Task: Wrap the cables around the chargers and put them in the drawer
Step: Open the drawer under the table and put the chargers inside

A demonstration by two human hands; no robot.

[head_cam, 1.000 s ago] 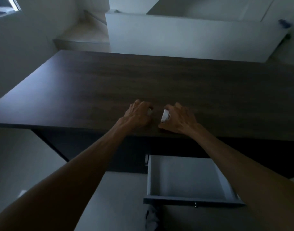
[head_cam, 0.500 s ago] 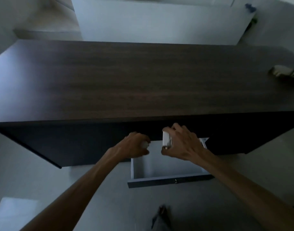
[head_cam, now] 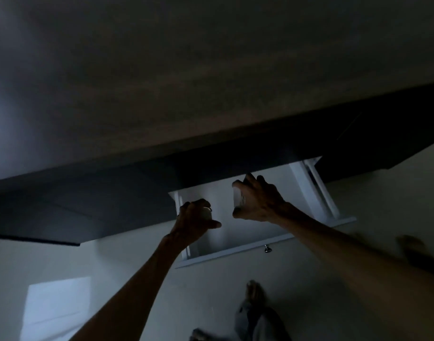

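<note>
The scene is dim. A white drawer stands pulled out from under the dark wooden table. Over its left part, my left hand is closed around a small white charger, of which only a bit shows between the fingers. My right hand hovers over the drawer's middle, gripping a flat white charger by its edges. No loose cable is visible on either one. The drawer's floor between the hands looks bare.
The table's dark front edge overhangs the back of the drawer. A small metal knob sticks out of the drawer front. My feet stand on the pale floor below. A bright patch of light lies at lower left.
Both hands have left the tabletop with the chargers and come down over the open drawer. The camera has tilted down and closer, so the drawer now appears larger.
</note>
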